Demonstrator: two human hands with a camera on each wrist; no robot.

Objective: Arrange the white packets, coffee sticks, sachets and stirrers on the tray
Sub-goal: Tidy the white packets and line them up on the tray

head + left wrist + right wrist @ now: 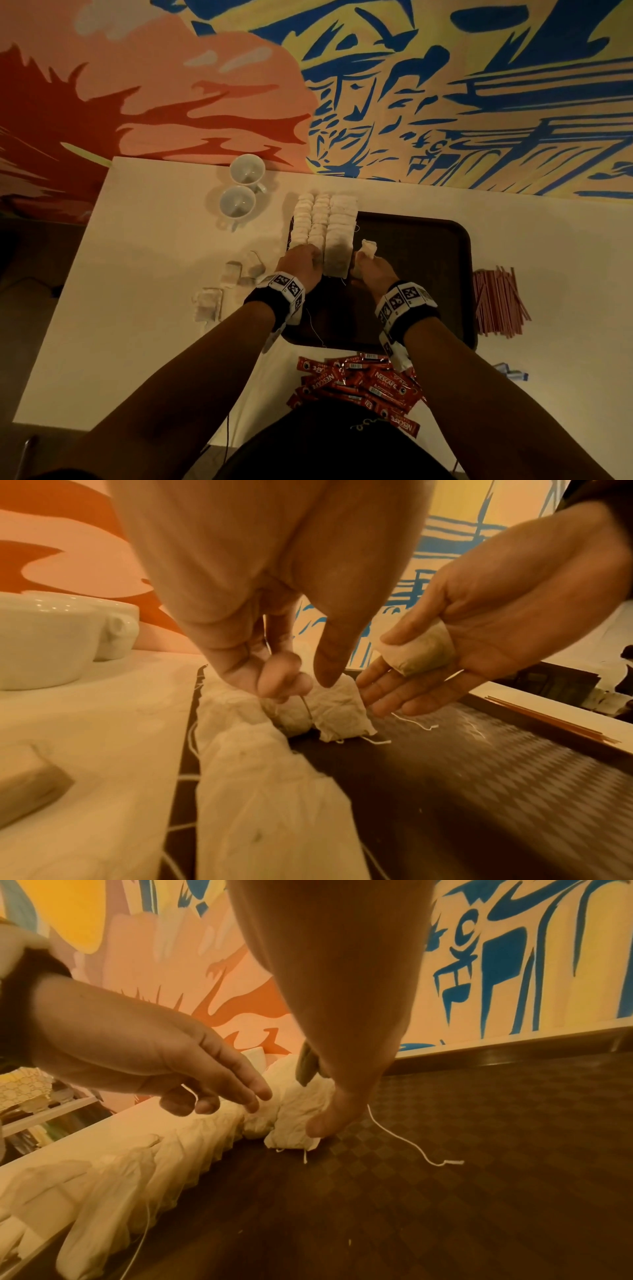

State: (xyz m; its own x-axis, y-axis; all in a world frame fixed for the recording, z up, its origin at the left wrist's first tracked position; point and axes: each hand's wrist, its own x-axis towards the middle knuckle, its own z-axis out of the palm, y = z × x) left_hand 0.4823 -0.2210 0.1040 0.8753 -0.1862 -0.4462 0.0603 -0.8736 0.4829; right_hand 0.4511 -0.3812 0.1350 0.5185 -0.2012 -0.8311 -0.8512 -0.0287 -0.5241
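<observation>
Item: white packets (323,226), soft paper pouches with loose strings, packed in three rows on the tray (428,229), ahead of both hands.
Left hand (301,262): at the near end of the rows, thumb and finger pinching a string over the nearest packet.
Right hand (371,270): fingers extended against the row's near end, thumb pinning a spare packet (416,649) to the palm.
Handling: probably light, limp, crushable and easily toppled; best pinched by the flat sides, not the string.
Unplaced: coffee sticks (363,383) behind the wrists; stirrers (498,301) right of the right hand.
</observation>
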